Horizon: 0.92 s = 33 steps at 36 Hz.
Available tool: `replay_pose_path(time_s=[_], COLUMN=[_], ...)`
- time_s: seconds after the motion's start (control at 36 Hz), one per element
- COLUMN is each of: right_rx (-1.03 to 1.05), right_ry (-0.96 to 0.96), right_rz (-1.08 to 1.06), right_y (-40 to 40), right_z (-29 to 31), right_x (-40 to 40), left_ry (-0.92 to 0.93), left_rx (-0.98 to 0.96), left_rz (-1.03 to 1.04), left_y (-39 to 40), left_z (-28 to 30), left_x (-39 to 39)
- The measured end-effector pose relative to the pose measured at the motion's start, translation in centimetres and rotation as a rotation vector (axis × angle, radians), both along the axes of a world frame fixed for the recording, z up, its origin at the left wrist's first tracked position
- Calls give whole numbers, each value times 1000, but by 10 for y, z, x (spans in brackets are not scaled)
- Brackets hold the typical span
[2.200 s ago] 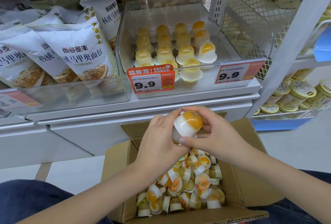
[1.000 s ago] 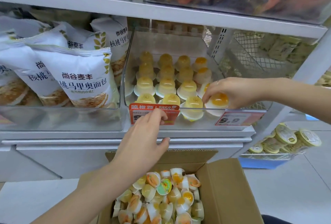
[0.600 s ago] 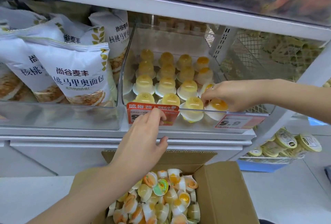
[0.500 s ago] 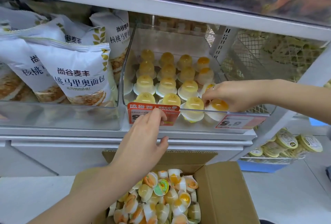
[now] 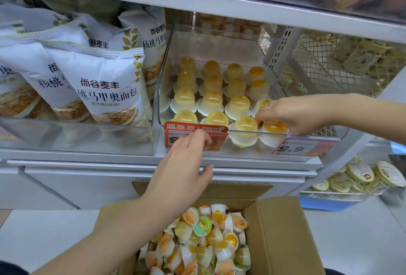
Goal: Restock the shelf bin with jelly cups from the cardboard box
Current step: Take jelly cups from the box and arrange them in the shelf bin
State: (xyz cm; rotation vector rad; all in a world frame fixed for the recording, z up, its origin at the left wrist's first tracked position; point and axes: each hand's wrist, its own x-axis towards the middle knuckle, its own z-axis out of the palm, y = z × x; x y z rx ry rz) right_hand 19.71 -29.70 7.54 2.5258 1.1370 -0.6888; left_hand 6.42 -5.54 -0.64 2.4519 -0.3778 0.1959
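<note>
A clear shelf bin (image 5: 246, 151) holds several yellow jelly cups (image 5: 212, 100) set upside down in rows. My right hand (image 5: 292, 113) reaches over the bin's front wall and its curled fingers hold an orange-centred jelly cup (image 5: 273, 131) at the front right of the rows. My left hand (image 5: 186, 165) rests its fingertips on the red price tag (image 5: 217, 135) on the bin's front, fingers loosely bent, holding nothing. Below, the open cardboard box (image 5: 279, 235) is full of loose jelly cups (image 5: 204, 244).
White bread bags (image 5: 103, 85) fill the clear bin to the left. A wire mesh divider (image 5: 318, 70) borders the bin's right side. A second price tag (image 5: 294, 148) hangs at the bin's right front. Lidded tubs (image 5: 360, 176) lie on a lower rack at right.
My right hand carried the orange-centred cup from above the box into the bin and lowered it to the front right. My left hand rose to the red tag and stayed there.
</note>
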Motion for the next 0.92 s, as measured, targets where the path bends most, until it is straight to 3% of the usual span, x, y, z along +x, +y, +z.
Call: replay_pose_path(time_s=[0.33, 0.92], right_rx=[42, -10], right_ry=[10, 10], right_rz=[-86, -43], right_y=[-4, -8], right_z=[-1, -1], right_x=[-2, 2], left_ry=[-3, -25], left_rx=[22, 10], left_rz=[-1, 3], left_y=[-2, -1], left_z=[2, 0], left_x=[-1, -2])
